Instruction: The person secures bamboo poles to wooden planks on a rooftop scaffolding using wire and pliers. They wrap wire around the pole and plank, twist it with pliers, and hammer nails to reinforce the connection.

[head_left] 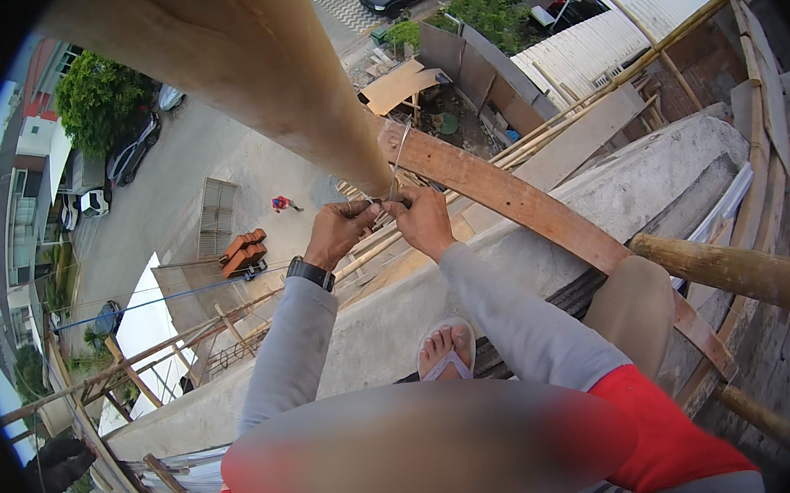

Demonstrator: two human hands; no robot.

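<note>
A thick bamboo pole (249,81) rises past me at the upper left, its lower part just beyond my hands. A reddish-brown wooden plank (503,195) meets it at a slant. A thin pale tie strand (398,150) runs over the plank's end and down beside the pole; I cannot tell whether it is wire or plastic. My left hand (336,233) is closed in a pinch on the strand at the pole's near side. Close beside it, my right hand (423,223) also pinches the strand, its fingertips almost touching the left ones.
My sandalled foot (446,350) stands on a concrete ledge (366,343) high above a street. A shorter bamboo pole (731,273) juts in at the right. Bamboo scaffolding (142,362) lines the left. Far below are a person (283,204) and a stack of orange blocks (243,253).
</note>
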